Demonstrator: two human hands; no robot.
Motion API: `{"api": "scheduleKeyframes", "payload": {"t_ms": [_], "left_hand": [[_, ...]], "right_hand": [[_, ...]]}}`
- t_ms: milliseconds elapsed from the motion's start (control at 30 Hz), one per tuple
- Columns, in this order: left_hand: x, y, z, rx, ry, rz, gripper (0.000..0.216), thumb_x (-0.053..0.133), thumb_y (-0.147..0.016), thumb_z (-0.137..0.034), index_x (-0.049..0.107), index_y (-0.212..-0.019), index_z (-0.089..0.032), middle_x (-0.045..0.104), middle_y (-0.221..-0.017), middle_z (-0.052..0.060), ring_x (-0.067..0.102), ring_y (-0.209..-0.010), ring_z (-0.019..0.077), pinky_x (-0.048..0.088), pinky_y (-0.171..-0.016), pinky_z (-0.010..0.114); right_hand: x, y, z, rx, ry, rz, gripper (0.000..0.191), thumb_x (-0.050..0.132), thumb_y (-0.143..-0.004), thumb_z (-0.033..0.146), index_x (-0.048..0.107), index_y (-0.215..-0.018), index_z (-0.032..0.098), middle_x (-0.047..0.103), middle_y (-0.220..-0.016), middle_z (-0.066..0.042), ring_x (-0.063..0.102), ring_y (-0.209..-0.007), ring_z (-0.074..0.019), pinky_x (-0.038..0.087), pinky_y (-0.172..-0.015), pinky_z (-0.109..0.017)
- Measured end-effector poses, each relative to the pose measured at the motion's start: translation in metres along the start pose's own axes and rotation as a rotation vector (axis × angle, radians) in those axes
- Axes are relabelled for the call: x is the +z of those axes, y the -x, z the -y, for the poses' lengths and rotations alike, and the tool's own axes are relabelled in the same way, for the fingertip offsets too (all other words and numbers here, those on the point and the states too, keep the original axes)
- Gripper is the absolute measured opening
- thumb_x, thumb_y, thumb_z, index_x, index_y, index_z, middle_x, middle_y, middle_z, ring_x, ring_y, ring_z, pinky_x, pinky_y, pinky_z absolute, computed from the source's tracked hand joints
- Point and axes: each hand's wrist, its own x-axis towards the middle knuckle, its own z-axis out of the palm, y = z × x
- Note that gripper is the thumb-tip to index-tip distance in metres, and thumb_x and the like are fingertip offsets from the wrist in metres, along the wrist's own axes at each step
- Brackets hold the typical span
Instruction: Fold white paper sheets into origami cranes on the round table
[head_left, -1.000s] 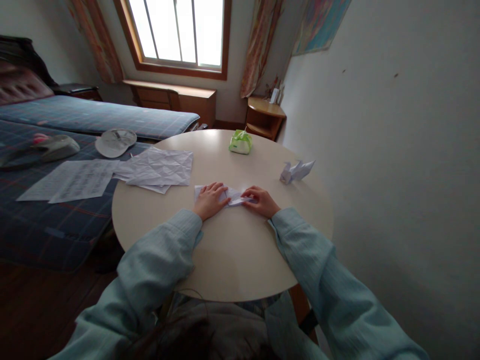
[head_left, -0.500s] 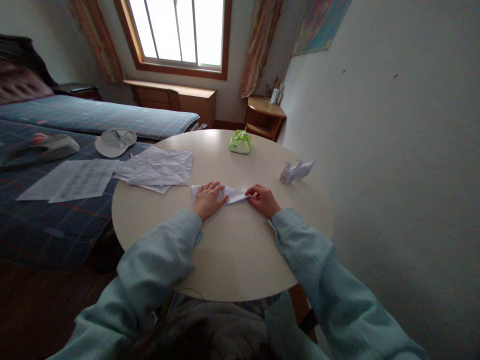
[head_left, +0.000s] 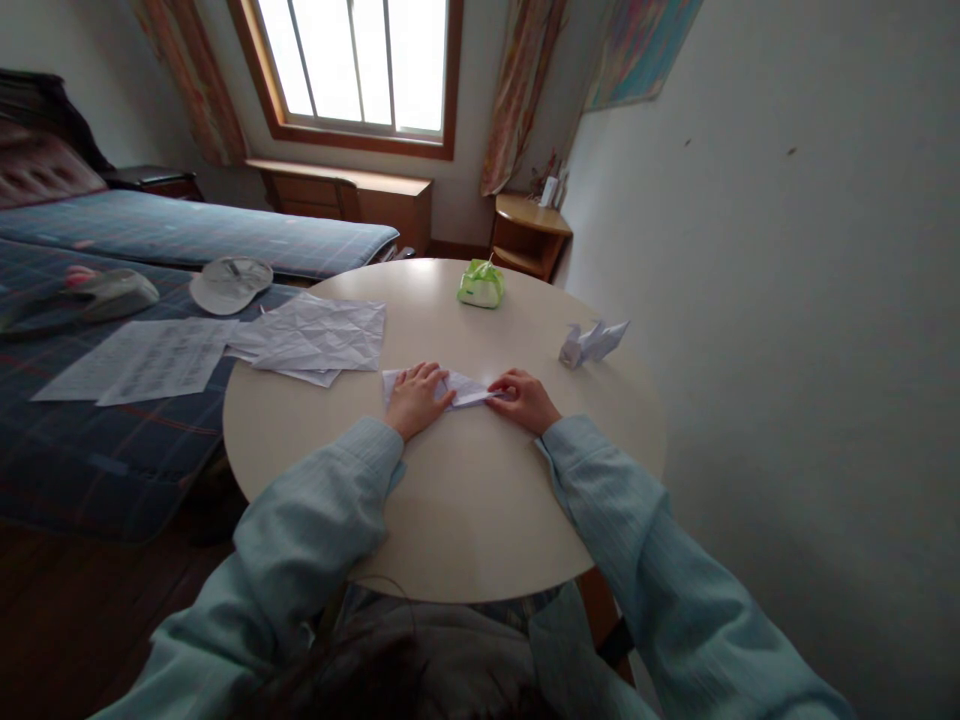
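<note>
A folded sheet of white paper point(head_left: 466, 390) lies on the round white table point(head_left: 480, 500), narrowing to a point at its right end. My left hand point(head_left: 418, 399) rests flat over the paper's left part, fingers stretched out and pressing it down. At the right tip, my right hand point(head_left: 525, 401) pinches the paper between thumb and fingers. Part of the paper is hidden beneath the left hand. A folded white paper figure point(head_left: 594, 343) with pointed parts stands to the right, beyond my right hand.
Creased white sheets point(head_left: 322, 333) overlap the table's left edge. A green tissue pack point(head_left: 481, 284) sits at the far side. Printed sheets point(head_left: 161, 355) and a light cap point(head_left: 231, 285) lie on the bed point(head_left: 112, 450). A white wall point(head_left: 787, 350) rises close on the right.
My right hand's fingertips have shifted very slightly left along the paper's tip. The left hand and the other things have stayed in place.
</note>
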Motion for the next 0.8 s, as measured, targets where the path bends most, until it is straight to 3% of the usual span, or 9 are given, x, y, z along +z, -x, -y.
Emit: {"api": "scheduleKeyframes", "payload": {"t_ms": [567, 800], "left_hand": [[0.0019, -0.0004, 0.0007, 0.013, 0.003, -0.021, 0.038, 0.042, -0.08, -0.043, 0.052, -0.112, -0.025, 0.046, -0.127, 0.004, 0.037, -0.119, 0.0217, 0.028, -0.1, 0.042], [0.0032, -0.0003, 0.0022, 0.007, -0.002, -0.022, 0.038, 0.042, -0.08, -0.043, 0.051, -0.113, -0.025, 0.046, -0.127, 0.004, 0.037, -0.12, 0.022, 0.028, -0.1, 0.042]], "right_hand": [[0.0, -0.0025, -0.0079, 0.12, 0.097, -0.067, 0.029, 0.048, -0.076, 0.025, 0.055, -0.049, 0.017, 0.051, -0.064, -0.002, 0.046, -0.061, -0.0108, 0.034, -0.059, -0.025], [0.0014, -0.0019, -0.006, 0.206, 0.078, -0.105, 0.019, 0.059, -0.068, 0.034, 0.052, -0.067, 0.017, 0.05, -0.06, 0.001, 0.044, -0.056, -0.0106, 0.034, -0.054, -0.024]]}}
